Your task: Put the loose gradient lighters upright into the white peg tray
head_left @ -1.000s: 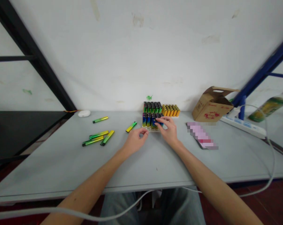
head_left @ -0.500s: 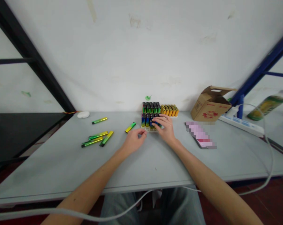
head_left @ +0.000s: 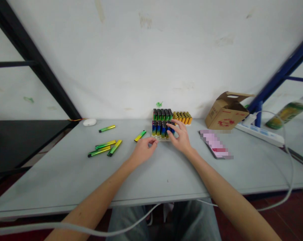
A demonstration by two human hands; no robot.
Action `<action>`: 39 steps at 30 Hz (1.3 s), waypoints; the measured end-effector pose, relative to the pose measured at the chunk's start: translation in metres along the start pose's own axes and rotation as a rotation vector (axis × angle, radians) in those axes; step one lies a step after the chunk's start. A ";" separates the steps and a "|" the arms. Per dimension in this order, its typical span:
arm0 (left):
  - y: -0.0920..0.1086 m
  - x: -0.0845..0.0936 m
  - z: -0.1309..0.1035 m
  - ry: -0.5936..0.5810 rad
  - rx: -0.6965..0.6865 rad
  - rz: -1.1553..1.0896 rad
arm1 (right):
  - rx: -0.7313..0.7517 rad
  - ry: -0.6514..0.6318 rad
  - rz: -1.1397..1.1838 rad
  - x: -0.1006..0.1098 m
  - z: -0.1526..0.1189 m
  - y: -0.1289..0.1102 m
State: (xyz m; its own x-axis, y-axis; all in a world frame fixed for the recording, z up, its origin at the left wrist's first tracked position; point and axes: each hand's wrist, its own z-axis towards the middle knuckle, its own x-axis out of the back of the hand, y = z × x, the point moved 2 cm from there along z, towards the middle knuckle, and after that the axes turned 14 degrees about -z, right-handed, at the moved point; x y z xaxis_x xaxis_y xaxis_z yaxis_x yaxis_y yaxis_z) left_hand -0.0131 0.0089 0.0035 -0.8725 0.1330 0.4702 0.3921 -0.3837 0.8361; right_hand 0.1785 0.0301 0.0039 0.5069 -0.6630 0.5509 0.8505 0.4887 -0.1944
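Observation:
Slim blue-and-yellow lighter-like tubes [head_left: 158,129] with dark tops stand upright in rows on a pale tray [head_left: 163,139]. My right hand [head_left: 180,135] is at the tray's right side, thumb and fingers around one of these tubes [head_left: 168,129] at the front; the hand hides part of the row. At the tray's front left corner my left hand [head_left: 145,147] is closed, its thumb and fingertips pinched together against the tray's edge. A loose green-and-yellow tube [head_left: 140,135] with a black end lies just beyond the left hand.
Behind the tray stand green black-topped tubes [head_left: 162,115] and yellow ones [head_left: 182,117]. More loose green-and-yellow tubes [head_left: 103,145] lie left, near a white case [head_left: 89,122]. A phone [head_left: 215,144], cardboard box [head_left: 225,113], power strip [head_left: 260,133] and bottle [head_left: 287,113] are right.
My right hand has shifted slightly right with a blue tube, which stood before the row and is now further right at the front row. My left hand stays at the tray corner.

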 end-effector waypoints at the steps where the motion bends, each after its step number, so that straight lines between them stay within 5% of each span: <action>1: 0.000 0.000 0.000 -0.001 -0.002 0.003 | 0.004 -0.008 -0.001 0.001 -0.001 0.000; 17: 0.000 0.001 0.000 -0.035 -0.055 0.003 | 0.030 -0.121 -0.152 0.004 -0.007 -0.011; 26: -0.010 0.024 0.007 0.076 -0.153 0.216 | 0.057 -0.056 -0.007 0.010 -0.011 -0.022; 33: -0.030 0.036 0.009 0.241 -0.052 0.549 | 0.265 -0.539 0.163 0.002 -0.023 -0.046; 39: -0.035 0.037 0.006 0.140 0.123 0.723 | 0.276 -0.657 0.179 0.000 -0.025 -0.044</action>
State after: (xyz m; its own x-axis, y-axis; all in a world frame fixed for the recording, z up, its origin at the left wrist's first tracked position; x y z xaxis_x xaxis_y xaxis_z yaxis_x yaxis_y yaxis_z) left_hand -0.0575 0.0330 -0.0066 -0.4107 -0.2343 0.8812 0.9047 -0.2254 0.3617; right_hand 0.1448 -0.0053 -0.0076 0.3724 -0.1248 0.9197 0.6521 0.7402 -0.1636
